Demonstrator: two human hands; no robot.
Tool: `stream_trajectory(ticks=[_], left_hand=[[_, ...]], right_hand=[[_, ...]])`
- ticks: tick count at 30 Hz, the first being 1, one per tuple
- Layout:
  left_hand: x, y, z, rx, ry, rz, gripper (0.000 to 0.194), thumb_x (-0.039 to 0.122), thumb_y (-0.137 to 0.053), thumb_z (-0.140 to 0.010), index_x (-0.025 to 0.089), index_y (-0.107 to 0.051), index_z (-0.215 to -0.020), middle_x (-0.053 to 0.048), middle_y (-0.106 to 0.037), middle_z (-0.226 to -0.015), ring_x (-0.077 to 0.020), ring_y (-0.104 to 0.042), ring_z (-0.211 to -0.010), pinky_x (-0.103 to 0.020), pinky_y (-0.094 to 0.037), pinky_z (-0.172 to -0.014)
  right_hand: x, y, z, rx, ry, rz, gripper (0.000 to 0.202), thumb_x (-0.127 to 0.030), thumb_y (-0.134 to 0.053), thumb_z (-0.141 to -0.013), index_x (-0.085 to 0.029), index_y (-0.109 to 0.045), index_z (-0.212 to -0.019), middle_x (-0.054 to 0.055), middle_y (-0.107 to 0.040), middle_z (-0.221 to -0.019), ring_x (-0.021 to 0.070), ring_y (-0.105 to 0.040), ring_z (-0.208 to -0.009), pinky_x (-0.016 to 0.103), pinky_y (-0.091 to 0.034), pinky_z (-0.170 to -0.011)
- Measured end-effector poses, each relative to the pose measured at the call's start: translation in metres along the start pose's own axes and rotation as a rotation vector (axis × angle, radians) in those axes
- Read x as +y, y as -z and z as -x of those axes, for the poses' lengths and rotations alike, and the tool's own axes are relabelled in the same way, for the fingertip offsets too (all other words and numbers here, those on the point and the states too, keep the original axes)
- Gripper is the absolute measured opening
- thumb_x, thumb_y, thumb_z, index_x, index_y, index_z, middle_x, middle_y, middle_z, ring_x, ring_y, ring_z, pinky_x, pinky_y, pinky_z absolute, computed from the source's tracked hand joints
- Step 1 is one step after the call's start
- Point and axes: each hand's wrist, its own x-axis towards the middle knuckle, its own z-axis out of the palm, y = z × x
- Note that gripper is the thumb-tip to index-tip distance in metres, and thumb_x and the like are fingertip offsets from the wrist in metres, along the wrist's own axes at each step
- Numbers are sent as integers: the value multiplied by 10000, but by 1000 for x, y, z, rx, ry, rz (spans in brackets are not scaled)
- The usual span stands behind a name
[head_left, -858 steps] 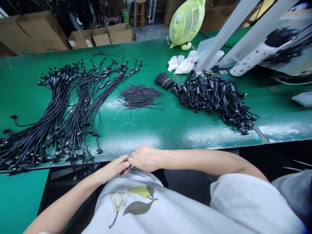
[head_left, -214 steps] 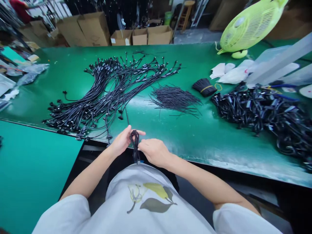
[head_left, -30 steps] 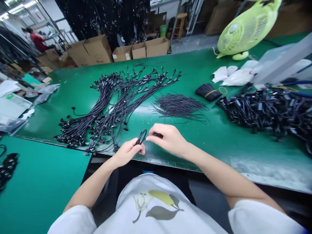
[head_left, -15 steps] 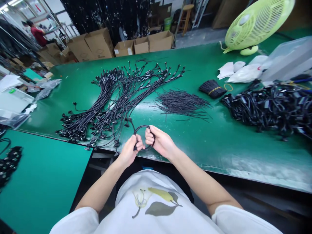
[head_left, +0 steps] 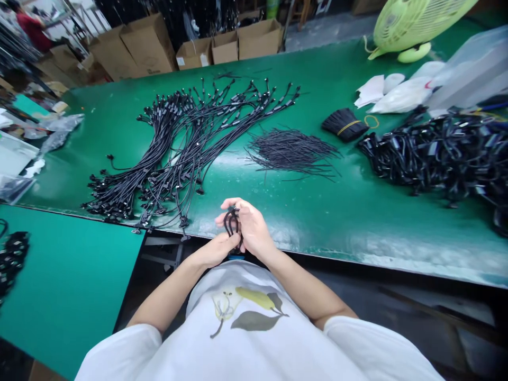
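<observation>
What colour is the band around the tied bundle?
Yellow; the band shows best in the head view.

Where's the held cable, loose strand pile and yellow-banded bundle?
Held cable (head_left: pixel 230 222), head view: on its looped part.
Loose strand pile (head_left: pixel 293 151), head view: middle of the heap.
Yellow-banded bundle (head_left: pixel 343 124), head view: on its dark middle.

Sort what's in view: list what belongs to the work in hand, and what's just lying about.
Likely in the work:
- looped black cable, held by left hand and right hand
- spread-out black cables
- loose thin black strips
- banded strip bundle
- heap of coiled cables

Apparently just lying about:
- yellow-green fan
- white plastic bag
- cardboard boxes
</observation>
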Motion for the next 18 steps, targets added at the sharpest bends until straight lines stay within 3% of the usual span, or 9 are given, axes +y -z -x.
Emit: stream_trajectory(ticks=[4,6,10,12,14,16,18], left_hand=[[5,-12,3,-108,154,363,519,667,-608,-762,153,-546,-794,34,-435,-580,-82,-388,-474,-219,-363,-475],[11,-17,4,-67,165,481,514,656,-553,-811,146,-576,-871,51,-389,-568,-67,-321,-447,-197,-318,-436],[21,-23,3,-35,183,589,393,506,-658,-809,124,-607,-884,30,-409,-626,-78,-397,-523,-207,-384,-501],[24,-23,1,-52,228,574,371,464,-716,-767,120,-603,-847,37,-392,-625,-72,-383,-523,-201,-365,-492],[26,-19,-2,-18,232,501,374,470,-718,-761,121,-589,-804,54,-359,-600,-59,-332,-492,-188,-309,-458],[27,-12,-5,74,186,384,378,485,-703,-766,131,-571,-778,66,-345,-582,-55,-306,-476,-187,-283,-449],[29,-5,-8,135,144,219,407,534,-657,-781,145,-546,-737,67,-358,-563,-67,-323,-471,-204,-299,-458]], right_hand=[[-12,7,-7,-17,57,-130,539,-704,-609,-739,-241,-416,-938,-54,-525,-829,-4,-380,-378,133,-269,-329],[-16,10,-12,22,72,-186,465,-669,-562,-805,-238,-439,-930,-88,-442,-714,-14,-286,-343,128,-226,-323],[-17,19,-14,11,128,-105,362,-582,-469,-908,-224,-455,-856,-96,-384,-607,9,-275,-319,148,-232,-322],[-21,30,-12,-58,178,95,365,-559,-418,-939,-214,-475,-833,-86,-399,-573,35,-354,-334,179,-320,-364],[-29,46,-9,-62,312,420,356,-495,-365,-976,-203,-523,-849,-46,-487,-591,84,-505,-451,238,-451,-506],[-38,61,-4,-63,535,820,295,-405,-371,-990,-200,-579,-949,32,-628,-776,150,-630,-730,332,-505,-749],[-43,73,3,-203,743,1201,242,-309,-402,-982,-217,-581,-1116,78,-656,-1050,198,-605,-1008,417,-437,-941]])
